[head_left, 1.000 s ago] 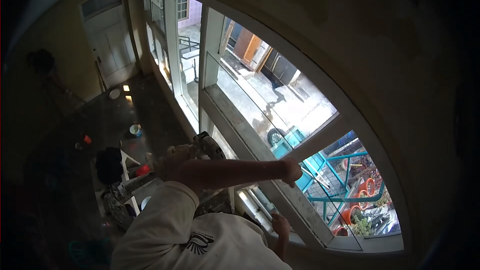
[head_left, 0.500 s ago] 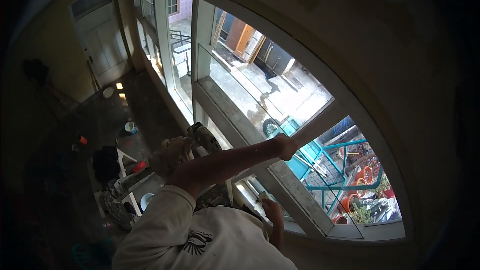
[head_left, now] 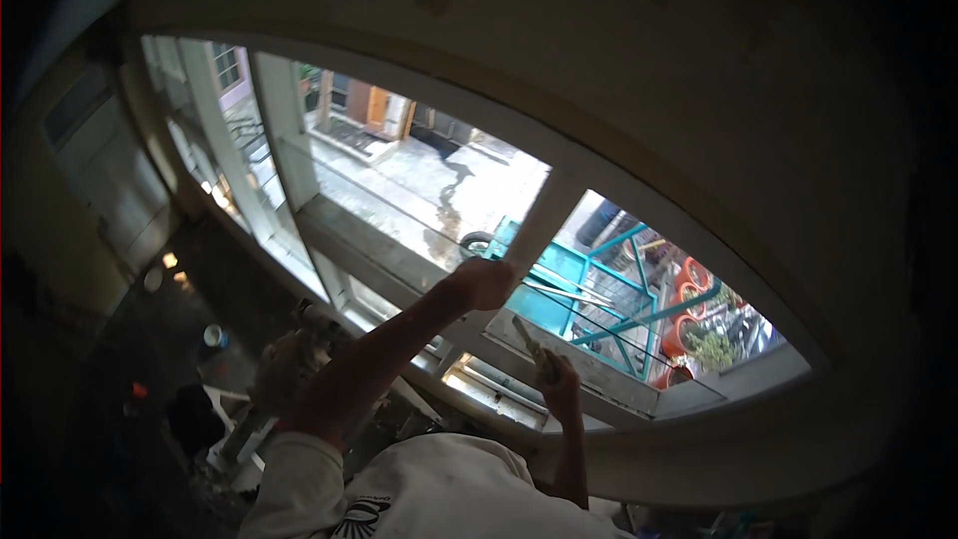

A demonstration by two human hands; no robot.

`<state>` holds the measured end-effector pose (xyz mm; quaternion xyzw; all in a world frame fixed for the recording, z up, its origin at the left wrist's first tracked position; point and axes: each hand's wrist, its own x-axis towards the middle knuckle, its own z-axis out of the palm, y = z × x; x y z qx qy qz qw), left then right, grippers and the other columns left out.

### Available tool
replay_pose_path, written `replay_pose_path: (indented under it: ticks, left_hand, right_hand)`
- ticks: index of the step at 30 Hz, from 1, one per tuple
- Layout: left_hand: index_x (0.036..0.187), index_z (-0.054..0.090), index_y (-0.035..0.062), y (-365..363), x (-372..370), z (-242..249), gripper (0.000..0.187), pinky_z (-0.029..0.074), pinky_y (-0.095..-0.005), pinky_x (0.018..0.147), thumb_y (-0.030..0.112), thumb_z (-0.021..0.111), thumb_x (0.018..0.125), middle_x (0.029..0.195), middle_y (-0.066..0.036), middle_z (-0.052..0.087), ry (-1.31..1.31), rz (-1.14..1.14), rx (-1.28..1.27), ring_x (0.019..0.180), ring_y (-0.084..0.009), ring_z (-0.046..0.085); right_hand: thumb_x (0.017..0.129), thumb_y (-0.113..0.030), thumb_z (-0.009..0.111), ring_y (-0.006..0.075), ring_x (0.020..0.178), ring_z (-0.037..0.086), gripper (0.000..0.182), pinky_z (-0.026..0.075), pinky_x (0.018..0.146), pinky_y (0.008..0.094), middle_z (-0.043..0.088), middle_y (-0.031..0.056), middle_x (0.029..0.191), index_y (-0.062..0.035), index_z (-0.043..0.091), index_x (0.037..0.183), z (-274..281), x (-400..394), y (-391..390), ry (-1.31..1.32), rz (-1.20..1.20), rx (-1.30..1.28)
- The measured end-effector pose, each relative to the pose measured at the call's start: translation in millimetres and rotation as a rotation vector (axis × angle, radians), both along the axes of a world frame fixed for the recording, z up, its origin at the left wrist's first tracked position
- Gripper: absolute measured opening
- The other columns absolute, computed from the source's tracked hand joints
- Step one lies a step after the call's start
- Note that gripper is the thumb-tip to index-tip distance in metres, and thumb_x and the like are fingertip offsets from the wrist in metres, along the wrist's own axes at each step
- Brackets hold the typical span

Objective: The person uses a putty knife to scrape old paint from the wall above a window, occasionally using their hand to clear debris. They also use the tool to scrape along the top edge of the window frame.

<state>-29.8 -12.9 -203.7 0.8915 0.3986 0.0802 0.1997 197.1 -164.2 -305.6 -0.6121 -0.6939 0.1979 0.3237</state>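
My left hand (head_left: 489, 282) is closed at the upright post (head_left: 544, 220) between two window panes, its fingertips mostly hidden. Lower and to the right, my right hand (head_left: 559, 384) grips a slim tool (head_left: 528, 336) with a pale, flat end, which looks like a scraper or brush. The tool points up and left, close to the lower rail (head_left: 589, 372) of the white window frame. Worn, patchy paint shows on that rail.
Through the glass stand a turquoise cart (head_left: 549, 289) and orange pots (head_left: 684, 334). At the left, a white door (head_left: 115, 190), a small bucket (head_left: 215, 336) on the dark floor (head_left: 150, 339) and a dark bundle (head_left: 195, 416) are visible.
The view has shifted, and the window appears further left. My right hand has come up from below the rail, and the tool in it now shows clearly. My left hand remains at the post.
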Motion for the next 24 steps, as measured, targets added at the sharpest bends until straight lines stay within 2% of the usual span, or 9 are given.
replay_pose_path:
  ticks: [4, 7, 9, 10, 11, 14, 19, 21, 24]
  left_hand:
    - [0.116, 0.058, 0.0071, -1, -3, 18, 0.035, 0.046, -0.0427, 0.089, 0.02, 0.049, 0.085, 0.105, -0.018, 0.064, -0.01, -0.032, -0.04, 0.098, -0.0333, 0.061]
    - [0.117, 0.057, 0.0062, -2, -5, 22, 0.035, 0.046, -0.0419, 0.091, 0.02, 0.051, 0.085, 0.109, -0.018, 0.063, -0.046, -0.031, -0.048, 0.101, -0.0324, 0.06]
    - [0.117, 0.057, 0.006, 1, -3, 23, 0.035, 0.046, -0.0416, 0.091, 0.02, 0.051, 0.085, 0.111, -0.017, 0.062, 0.028, -0.018, -0.04, 0.102, -0.0319, 0.06]
    - [0.118, 0.057, 0.0058, 3, -3, 22, 0.036, 0.046, -0.0412, 0.092, 0.02, 0.052, 0.085, 0.113, -0.017, 0.062, 0.094, 0.014, -0.037, 0.102, -0.0314, 0.06]
    - [0.119, 0.056, 0.0057, 6, -2, 19, 0.036, 0.046, -0.041, 0.092, 0.02, 0.052, 0.086, 0.115, -0.017, 0.061, 0.107, 0.013, -0.038, 0.103, -0.0308, 0.06]
    - [0.121, 0.055, 0.0071, -1, -3, 30, 0.037, 0.046, -0.0407, 0.092, 0.022, 0.053, 0.086, 0.115, -0.017, 0.06, 0.041, 0.004, -0.049, 0.104, -0.0303, 0.06]
    - [0.123, 0.053, 0.0104, -7, -6, 42, 0.039, 0.046, -0.0405, 0.092, 0.023, 0.055, 0.086, 0.115, -0.015, 0.061, -0.033, 0.002, 0.004, 0.105, -0.0298, 0.059]
    - [0.123, 0.053, 0.0114, -9, -8, 44, 0.039, 0.046, -0.0404, 0.092, 0.023, 0.055, 0.086, 0.115, -0.015, 0.061, -0.087, -0.005, 0.015, 0.106, -0.0297, 0.059]
    - [0.125, 0.052, 0.0125, -13, -8, 53, 0.039, 0.048, -0.0403, 0.089, 0.022, 0.054, 0.087, 0.112, -0.014, 0.063, -0.115, -0.012, 0.063, 0.103, -0.0294, 0.061]
  right_hand:
    - [0.084, -0.007, 0.061, 0.0067, 0.089, 0.056, 0.038, 0.047, 0.072, 0.0246, 0.066, 0.0096, 0.102, -0.0031, 0.057, 0.121, 76, -9, 0, 0.361, -0.162, 0.197]
    - [0.093, -0.011, 0.044, 0.0231, 0.121, 0.049, 0.036, 0.038, 0.099, 0.0334, 0.056, 0.0148, 0.125, 0.0016, 0.05, 0.126, 142, -1, -6, 0.438, -0.125, 0.338]
    - [0.088, -0.007, 0.051, 0.0282, 0.097, 0.055, 0.038, 0.044, 0.083, 0.034, 0.059, 0.0145, 0.11, 0.0018, 0.051, 0.124, 174, 12, -7, 0.129, -0.177, 0.558]
    - [0.08, -0.003, 0.06, 0.0279, 0.084, 0.052, 0.041, 0.044, 0.075, 0.0348, 0.057, 0.0131, 0.099, 0.0018, 0.054, 0.12, 188, 19, -1, -0.037, -0.254, 0.768]
    - [0.073, 0.0, 0.066, 0.0267, 0.086, 0.054, 0.043, 0.044, 0.076, 0.0346, 0.057, 0.0134, 0.096, 0.0012, 0.057, 0.115, 208, 23, 1, -0.091, -0.278, 0.912]
    - [0.079, -0.007, 0.068, 0.0246, 0.094, 0.062, 0.038, 0.049, 0.082, 0.0349, 0.062, 0.0123, 0.105, -0.0034, 0.06, 0.116, 272, 10, 10, -0.272, -0.376, 1.185]
    - [0.079, -0.008, 0.068, 0.0235, 0.093, 0.063, 0.04, 0.054, 0.076, 0.0337, 0.062, 0.0113, 0.105, -0.0096, 0.059, 0.118, 316, -11, 42, -0.364, -0.394, 1.208]
    - [0.078, -0.013, 0.068, 0.0204, 0.07, 0.067, 0.047, 0.055, 0.053, 0.0296, 0.059, 0.0099, 0.101, -0.0183, 0.056, 0.124, 319, -19, 54, -0.507, -0.439, 1.292]
    - [0.08, -0.008, 0.066, 0.0211, 0.085, 0.065, 0.045, 0.056, 0.067, 0.0309, 0.059, 0.0085, 0.102, -0.0149, 0.056, 0.124, 328, -37, 53, -0.423, -0.459, 1.2]
